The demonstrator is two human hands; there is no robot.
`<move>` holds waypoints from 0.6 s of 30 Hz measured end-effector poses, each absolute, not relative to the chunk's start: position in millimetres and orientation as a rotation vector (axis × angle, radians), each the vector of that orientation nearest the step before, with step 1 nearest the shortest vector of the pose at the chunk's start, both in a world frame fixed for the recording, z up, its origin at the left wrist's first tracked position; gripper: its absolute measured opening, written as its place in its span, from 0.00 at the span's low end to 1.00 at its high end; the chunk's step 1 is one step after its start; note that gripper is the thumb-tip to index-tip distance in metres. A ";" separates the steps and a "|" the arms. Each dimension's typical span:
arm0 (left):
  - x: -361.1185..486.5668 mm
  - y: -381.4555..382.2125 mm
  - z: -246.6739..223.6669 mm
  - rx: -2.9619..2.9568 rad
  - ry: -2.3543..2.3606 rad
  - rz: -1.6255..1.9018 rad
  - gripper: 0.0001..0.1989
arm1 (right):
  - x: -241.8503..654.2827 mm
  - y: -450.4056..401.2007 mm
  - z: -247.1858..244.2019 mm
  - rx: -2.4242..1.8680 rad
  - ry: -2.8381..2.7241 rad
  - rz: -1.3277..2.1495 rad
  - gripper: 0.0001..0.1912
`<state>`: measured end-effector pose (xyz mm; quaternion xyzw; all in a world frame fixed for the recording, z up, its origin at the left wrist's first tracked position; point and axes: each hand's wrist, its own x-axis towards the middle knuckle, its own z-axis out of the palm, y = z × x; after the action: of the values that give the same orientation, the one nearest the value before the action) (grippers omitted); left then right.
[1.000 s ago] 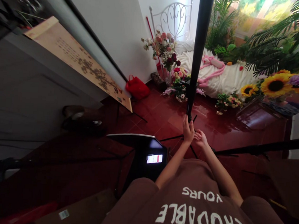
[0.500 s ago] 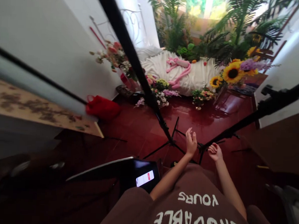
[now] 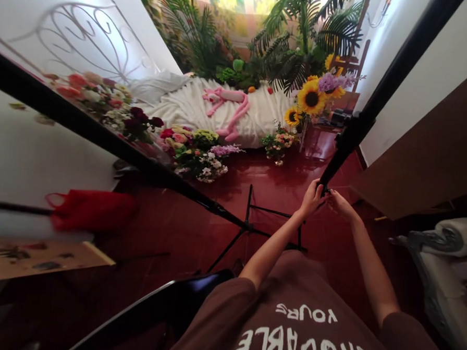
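Note:
A black stand pole [image 3: 378, 94] slants down from the upper right, and my left hand [image 3: 311, 199] is wrapped round its lower part. Just to the right, my right hand [image 3: 339, 205] has its fingertips closed at a small black knob [image 3: 326, 191] on the same pole. What those fingertips hold is too small to make out. A second black pole [image 3: 140, 159] crosses from the left edge down to spread tripod legs [image 3: 248, 227] on the floor.
Beyond the dark red floor [image 3: 241, 170] lies a white draped cloth [image 3: 182, 104] with a pink plush toy [image 3: 233, 104], flowers and sunflowers [image 3: 311, 98]. A red bag [image 3: 93, 209] is left, a wrapped roll [image 3: 457, 234] right, a dark seat or panel [image 3: 164, 307] beside my legs.
Both hands have moved up to the right-hand pole; my left hand has taken hold of it. The view has shifted to the right, and the lit phone no longer shows.

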<state>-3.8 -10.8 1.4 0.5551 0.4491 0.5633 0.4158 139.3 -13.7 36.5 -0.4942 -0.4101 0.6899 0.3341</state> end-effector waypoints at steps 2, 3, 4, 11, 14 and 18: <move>0.4 -8.3 -3.9 1.375 1.140 1.431 0.24 | 141.7 -6.7 30.9 -1.191 -1.146 1.916 0.22; 1.3 -7.6 -5.7 1.375 1.143 1.438 0.24 | 143.7 -3.1 28.0 -1.135 -1.169 1.975 0.23; 1.6 -7.1 -6.9 1.381 1.142 1.442 0.24 | 146.5 0.6 25.6 -1.088 -1.190 2.017 0.24; 4.1 -5.8 -8.3 1.359 1.130 1.485 0.23 | 176.9 29.1 39.9 -1.141 -1.769 1.833 0.20; 6.1 -5.4 -9.4 1.357 1.144 1.506 0.23 | 181.0 34.4 55.3 -1.232 -2.132 1.523 0.21; 6.6 -5.8 -9.1 1.369 1.154 1.508 0.24 | 175.0 27.1 58.7 -1.259 -2.385 0.832 0.18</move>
<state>6.6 -5.8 -9.1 0.5384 0.4541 0.5934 0.3896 175.0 27.1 58.7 -0.4403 -0.8344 0.2911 0.1588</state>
